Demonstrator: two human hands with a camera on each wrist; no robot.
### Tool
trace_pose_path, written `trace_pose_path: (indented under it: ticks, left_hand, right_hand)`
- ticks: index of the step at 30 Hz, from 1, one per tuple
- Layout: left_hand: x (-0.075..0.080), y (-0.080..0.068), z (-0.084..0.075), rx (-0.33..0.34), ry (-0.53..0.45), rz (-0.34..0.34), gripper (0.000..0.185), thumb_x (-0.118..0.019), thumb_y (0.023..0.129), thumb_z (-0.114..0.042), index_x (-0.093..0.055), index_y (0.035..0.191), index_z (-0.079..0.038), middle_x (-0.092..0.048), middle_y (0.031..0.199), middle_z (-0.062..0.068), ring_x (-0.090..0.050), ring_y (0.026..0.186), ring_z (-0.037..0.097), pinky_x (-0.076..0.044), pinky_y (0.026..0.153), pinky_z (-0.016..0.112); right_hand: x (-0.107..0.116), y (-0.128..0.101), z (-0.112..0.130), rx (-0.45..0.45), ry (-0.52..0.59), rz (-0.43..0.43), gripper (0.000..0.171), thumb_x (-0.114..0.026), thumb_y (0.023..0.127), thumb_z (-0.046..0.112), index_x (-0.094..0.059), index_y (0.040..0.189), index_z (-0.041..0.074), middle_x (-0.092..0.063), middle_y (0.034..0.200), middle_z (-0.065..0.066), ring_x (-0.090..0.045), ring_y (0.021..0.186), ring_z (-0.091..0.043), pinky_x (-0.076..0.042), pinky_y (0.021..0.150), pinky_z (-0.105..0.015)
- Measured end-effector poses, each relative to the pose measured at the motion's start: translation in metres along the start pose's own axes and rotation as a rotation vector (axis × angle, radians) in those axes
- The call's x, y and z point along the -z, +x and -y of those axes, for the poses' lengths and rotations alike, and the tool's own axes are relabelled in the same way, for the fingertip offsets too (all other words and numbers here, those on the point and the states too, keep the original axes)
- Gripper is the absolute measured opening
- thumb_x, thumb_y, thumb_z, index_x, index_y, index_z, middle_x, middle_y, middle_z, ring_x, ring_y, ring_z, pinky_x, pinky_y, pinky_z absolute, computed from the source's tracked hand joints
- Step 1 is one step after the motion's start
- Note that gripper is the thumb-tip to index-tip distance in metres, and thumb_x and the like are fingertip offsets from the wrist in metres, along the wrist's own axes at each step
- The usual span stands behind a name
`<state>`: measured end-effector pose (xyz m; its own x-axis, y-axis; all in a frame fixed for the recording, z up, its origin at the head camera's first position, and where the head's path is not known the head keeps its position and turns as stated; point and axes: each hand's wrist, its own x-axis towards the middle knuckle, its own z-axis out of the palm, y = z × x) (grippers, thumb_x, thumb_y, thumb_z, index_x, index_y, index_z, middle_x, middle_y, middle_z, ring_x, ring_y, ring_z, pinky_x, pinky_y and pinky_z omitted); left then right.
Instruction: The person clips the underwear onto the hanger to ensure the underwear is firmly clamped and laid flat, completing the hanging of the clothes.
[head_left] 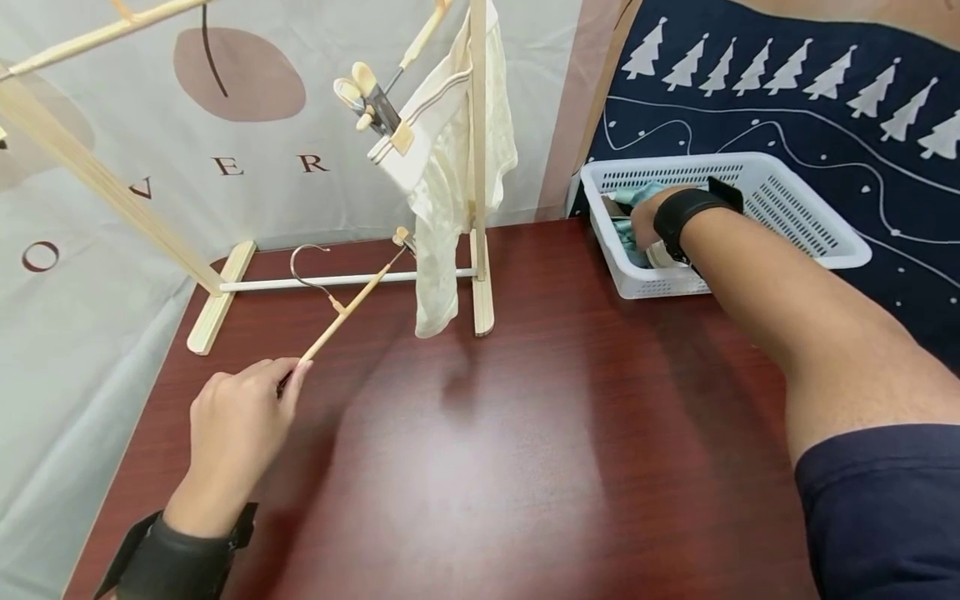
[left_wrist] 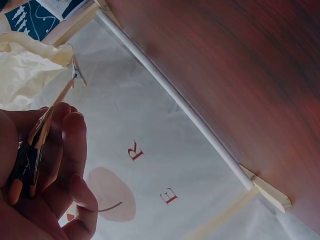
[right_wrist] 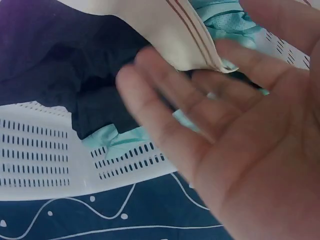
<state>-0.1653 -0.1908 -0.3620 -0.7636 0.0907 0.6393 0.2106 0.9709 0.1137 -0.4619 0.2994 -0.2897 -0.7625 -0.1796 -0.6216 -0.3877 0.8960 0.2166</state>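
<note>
My left hand (head_left: 240,408) grips one end of a wooden clip hanger (head_left: 356,300), whose metal hook points up and away. In the left wrist view, my fingers curl around the clip (left_wrist: 30,160) at that end. My right hand (head_left: 647,218) reaches into a white plastic basket (head_left: 630,285). In the right wrist view its fingers are spread and fairly straight, overlapping a cream garment with a brown-striped edge (right_wrist: 175,30). Dark navy cloth (right_wrist: 50,55) and light teal cloth (right_wrist: 227,20) lie around it in the basket.
A small wooden rack (head_left: 480,150) stands at the back of the dark red table (head_left: 450,467). A cream garment (head_left: 438,196) hangs on it, clipped to another hanger. A white lower bar (head_left: 300,284) joins its feet. Behind are a printed backdrop and a navy tree-patterned cloth (head_left: 885,200).
</note>
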Motion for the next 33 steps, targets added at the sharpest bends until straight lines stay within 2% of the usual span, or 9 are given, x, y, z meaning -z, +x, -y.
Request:
trace_pose_path:
  ticks: [3,8,10,13,16,20,25,28,33]
  left_hand:
    - [-0.001,0.000,0.000,0.000,-0.006,-0.002,0.014,-0.075,0.087,-0.016,-0.076,0.092,-0.003,-0.070,0.069,0.010,-0.047,0.051,0.034,-0.040,0.054,0.047]
    - [0.002,0.000,-0.001,0.001,-0.004,-0.006,0.015,-0.074,0.088,-0.016,-0.076,0.092,-0.003,-0.070,0.069,0.011,-0.048,0.050,0.035,-0.040,0.053,0.047]
    - [0.003,0.000,0.000,0.000,-0.001,-0.009,0.015,-0.074,0.088,-0.016,-0.076,0.093,-0.002,-0.069,0.068,0.011,-0.047,0.049,0.033,-0.039,0.053,0.047]
    - [0.005,0.000,0.000,-0.004,0.002,-0.012,0.015,-0.074,0.088,-0.016,-0.076,0.092,-0.002,-0.068,0.067,0.011,-0.045,0.048,0.031,-0.039,0.052,0.046]
    - [0.006,0.001,-0.001,-0.008,0.000,-0.009,0.014,-0.074,0.088,-0.016,-0.076,0.092,-0.003,-0.069,0.067,0.010,-0.046,0.049,0.031,-0.039,0.053,0.045]
    - [0.005,0.001,-0.004,-0.004,-0.003,-0.002,0.015,-0.075,0.088,-0.017,-0.076,0.093,-0.004,-0.070,0.069,0.010,-0.048,0.051,0.032,-0.039,0.054,0.045]
    - [-0.002,0.002,-0.003,0.004,-0.007,0.011,0.014,-0.075,0.088,-0.017,-0.077,0.093,-0.005,-0.070,0.070,0.010,-0.049,0.051,0.033,-0.040,0.054,0.046]
    - [-0.010,0.006,0.000,0.035,-0.030,0.070,0.015,-0.073,0.090,-0.019,-0.077,0.095,-0.006,-0.072,0.072,0.010,-0.053,0.052,0.033,-0.040,0.050,0.045]
    - [-0.028,0.019,0.012,0.188,-0.169,0.308,0.023,-0.064,0.098,-0.029,-0.077,0.100,-0.010,-0.067,0.063,0.002,-0.054,0.051,0.021,-0.036,0.045,0.035]
  right_hand:
    - [-0.001,0.013,-0.008,-0.009,0.057,-0.070,0.016,-0.055,0.091,0.011,-0.063,0.099,-0.001,-0.058,0.086,-0.011,-0.052,0.073,-0.024,-0.041,0.062,-0.031]
    - [-0.002,0.009,-0.021,-0.036,0.110,-0.287,0.005,-0.063,0.085,0.004,-0.063,0.083,0.000,-0.059,0.079,-0.012,-0.051,0.073,-0.027,-0.042,0.061,-0.034]
    - [-0.001,0.003,-0.021,-0.045,0.121,-0.332,0.003,-0.062,0.082,0.000,-0.063,0.083,-0.003,-0.060,0.082,-0.016,-0.049,0.075,-0.029,-0.042,0.063,-0.036]
    - [-0.001,-0.004,-0.018,-0.027,0.126,-0.318,0.024,-0.062,0.081,0.000,-0.063,0.102,-0.012,-0.064,0.100,-0.027,-0.054,0.078,-0.029,-0.046,0.066,-0.036]
    - [-0.004,-0.004,-0.013,-0.003,0.128,-0.262,0.040,-0.066,0.087,0.011,-0.058,0.118,-0.013,-0.062,0.113,-0.030,-0.059,0.080,-0.027,-0.049,0.070,-0.037]
    - [-0.008,0.000,-0.004,-0.040,0.121,-0.207,0.044,-0.066,0.092,0.030,-0.060,0.114,-0.009,-0.064,0.107,-0.024,-0.061,0.084,-0.029,-0.050,0.075,-0.041]
    - [-0.011,-0.003,0.012,-0.088,0.041,-0.239,0.028,-0.062,0.095,0.020,-0.067,0.106,-0.005,-0.066,0.108,-0.025,-0.063,0.091,-0.033,-0.053,0.076,-0.047]
    - [-0.012,-0.007,0.021,-0.085,-0.059,-0.319,0.013,-0.060,0.093,0.005,-0.069,0.097,-0.004,-0.069,0.100,-0.026,-0.065,0.087,-0.037,-0.054,0.076,-0.054]
    - [-0.010,-0.006,0.029,-0.082,-0.146,-0.359,0.016,-0.060,0.091,-0.002,-0.066,0.104,-0.008,-0.066,0.105,-0.032,-0.063,0.097,-0.047,-0.048,0.087,-0.068]
